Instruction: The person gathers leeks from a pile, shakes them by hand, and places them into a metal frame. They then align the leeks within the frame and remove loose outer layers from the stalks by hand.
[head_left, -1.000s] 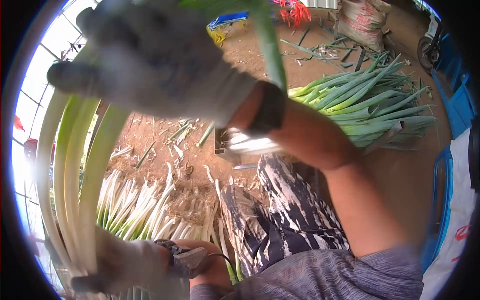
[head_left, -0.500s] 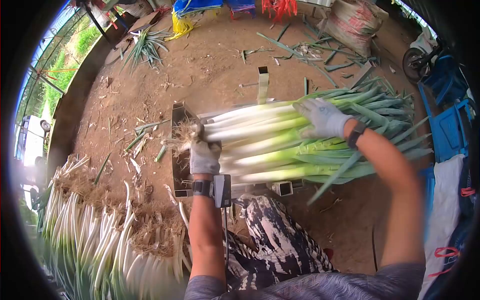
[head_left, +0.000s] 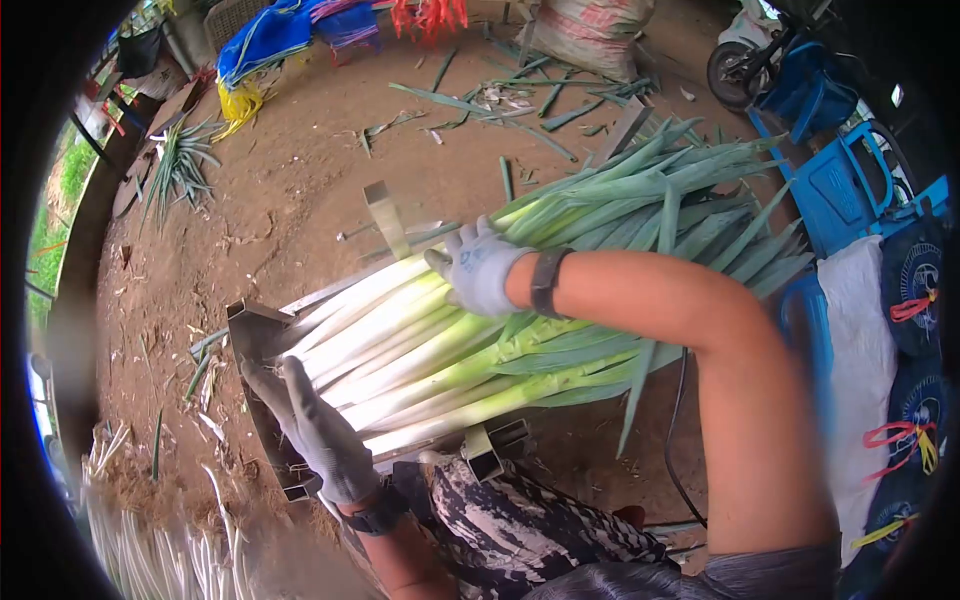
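Note:
A thick heap of leeks (head_left: 410, 350) lies on a metal rack, white stems to the left and green leaves to the right. My left hand (head_left: 320, 430), in a grey glove, is by the stem ends at the rack's end plate (head_left: 262, 312), its fingers stretched out and apart. In a light glove, my right hand (head_left: 480, 268) lies on top of the leeks where white turns green, fingers spread over the stems. The root ends are mostly hidden behind the left hand and the plate.
More leeks (head_left: 170, 555) lie at the lower left. Metal posts (head_left: 386, 218) (head_left: 482, 452) stand at the rack's sides. Loose leaves (head_left: 175, 175) and a filled sack (head_left: 588, 35) are on the ground beyond. A blue cart (head_left: 835, 195) and white sheet (head_left: 858, 340) are at the right.
The view has turned, so the rack now appears tilted. My left hand has let go of the root ends and opened. My right hand still lies on the leeks.

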